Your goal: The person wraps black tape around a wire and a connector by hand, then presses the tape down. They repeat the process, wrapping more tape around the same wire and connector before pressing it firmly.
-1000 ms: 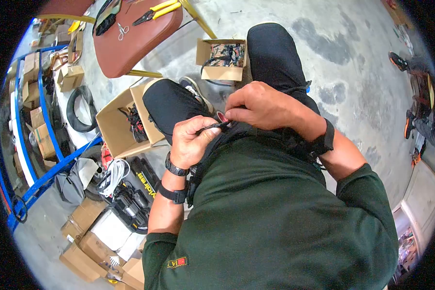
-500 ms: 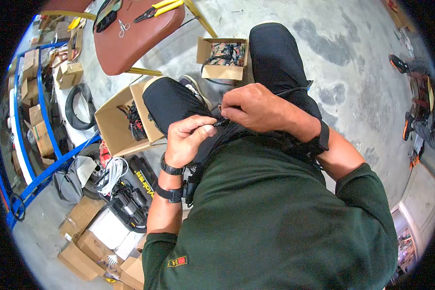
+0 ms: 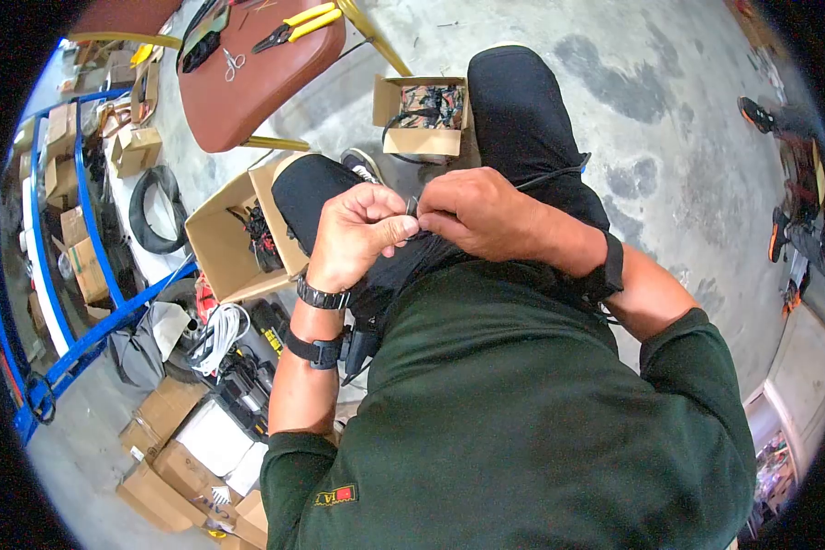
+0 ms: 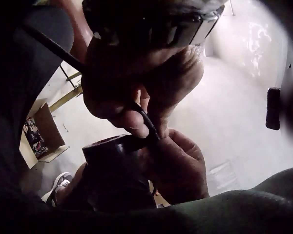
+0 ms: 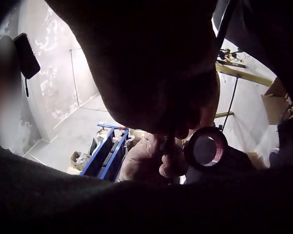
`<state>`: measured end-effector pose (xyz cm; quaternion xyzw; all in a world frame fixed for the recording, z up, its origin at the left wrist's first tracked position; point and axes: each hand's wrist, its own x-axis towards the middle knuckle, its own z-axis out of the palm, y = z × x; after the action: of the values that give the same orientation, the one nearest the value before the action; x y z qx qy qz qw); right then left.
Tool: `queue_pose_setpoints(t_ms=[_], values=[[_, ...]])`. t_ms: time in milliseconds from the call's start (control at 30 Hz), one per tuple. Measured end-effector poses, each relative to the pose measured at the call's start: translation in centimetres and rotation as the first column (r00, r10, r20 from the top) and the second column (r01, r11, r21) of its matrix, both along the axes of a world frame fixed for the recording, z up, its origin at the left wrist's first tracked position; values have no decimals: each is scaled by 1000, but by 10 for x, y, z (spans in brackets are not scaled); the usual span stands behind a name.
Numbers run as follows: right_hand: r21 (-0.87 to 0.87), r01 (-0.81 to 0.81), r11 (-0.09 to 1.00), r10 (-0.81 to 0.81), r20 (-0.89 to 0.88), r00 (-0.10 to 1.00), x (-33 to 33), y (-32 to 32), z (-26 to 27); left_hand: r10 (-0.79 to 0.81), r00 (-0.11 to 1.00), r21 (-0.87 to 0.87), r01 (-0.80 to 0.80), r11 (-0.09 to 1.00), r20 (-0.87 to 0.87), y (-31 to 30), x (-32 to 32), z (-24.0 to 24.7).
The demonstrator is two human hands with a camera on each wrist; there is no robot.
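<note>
My left hand [image 3: 362, 229] grips a thin black cable [image 4: 149, 122] with its thumb and fingers. A roll of black electrical tape [image 5: 205, 148] with a reddish inner ring shows beside my right hand's fingertips in the right wrist view. My right hand [image 3: 477, 211] pinches the tape where it meets the cable, its fingertips right against the left hand's. Both hands are above the lap, between the knees. In the left wrist view the tape roll's dark side stands below the left fingers; the exact wrapping point is hidden by the fingertips.
An open carton [image 3: 234, 234] with dark wire bundles stands by the left knee, a smaller box [image 3: 422, 142] ahead. A brown chair [image 3: 257, 73] holds yellow-handled pliers [image 3: 298, 27] and small scissors [image 3: 234, 64]. Blue shelving [image 3: 92, 211] is at left; another person's feet show at right.
The left hand has shifted its hold, rising slightly and turning its fingers beside the right fingertips. The tape roll has turned from showing its ring to nearly edge-on. The right hand stays close to its place.
</note>
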<state>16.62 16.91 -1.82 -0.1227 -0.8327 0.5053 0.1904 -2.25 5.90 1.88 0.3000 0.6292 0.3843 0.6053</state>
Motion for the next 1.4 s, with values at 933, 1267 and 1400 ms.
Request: queue_pose_setpoints(t_ms=[933, 1267, 1400], values=[[-272, -25, 962, 78, 184, 980, 3, 9, 10, -38, 989, 0, 39, 999, -145, -11, 17, 3], [-314, -47, 948, 108, 179, 978, 1, 8, 9, 62, 998, 67, -62, 996, -4, -11, 14, -3], [-262, -89, 961, 142, 190, 971, 0, 12, 10, 74, 997, 92, -75, 993, 8, -15, 12, -6]])
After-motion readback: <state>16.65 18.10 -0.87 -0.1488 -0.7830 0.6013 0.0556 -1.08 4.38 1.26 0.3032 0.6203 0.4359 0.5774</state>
